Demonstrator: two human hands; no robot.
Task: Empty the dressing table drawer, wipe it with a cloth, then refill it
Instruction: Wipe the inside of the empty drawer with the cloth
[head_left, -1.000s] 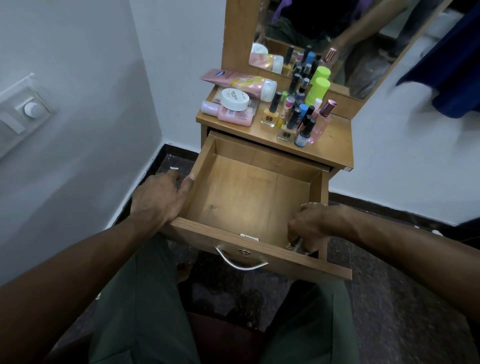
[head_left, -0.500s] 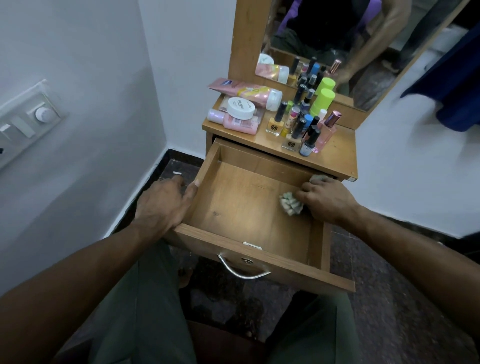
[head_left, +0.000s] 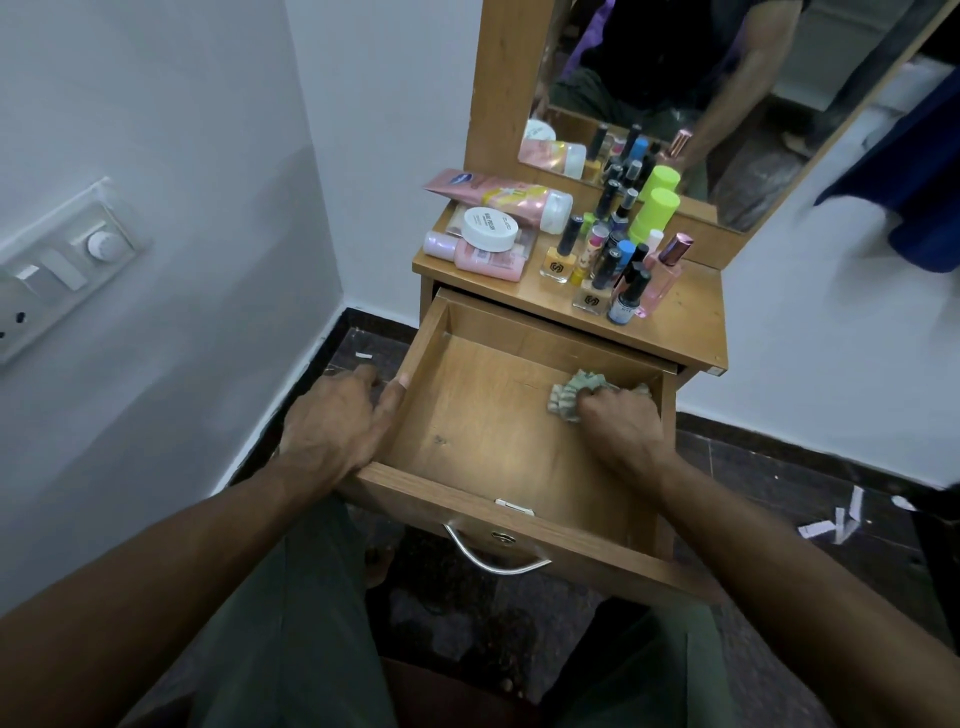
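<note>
The right hand (head_left: 621, 431) clenches 1 crumpled pale green cloth (head_left: 574, 392) against the floor of the 1 open wooden drawer (head_left: 483, 441). The left hand (head_left: 332, 421) grasps its left wall. 2 lime-green cylindrical bottles (head_left: 655, 213) stand on the wooden dressing table (head_left: 691, 322).

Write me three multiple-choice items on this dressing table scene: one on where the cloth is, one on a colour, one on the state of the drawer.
1. Where is the cloth?
A. On the table top
B. Inside the drawer, near its back right corner
C. On the floor

2. What colour are the two tall caps by the mirror?
A. Bright green
B. Red
C. White

3. What state is the drawer in?
A. Shut
B. Pulled out and full of bottles
C. Pulled out, holding only the cloth

Answers: 1 B, the right hand grips it on the drawer floor. 2 A, both caps are lime green. 3 C, bare wood shows; the left hand holds the side wall.
</note>
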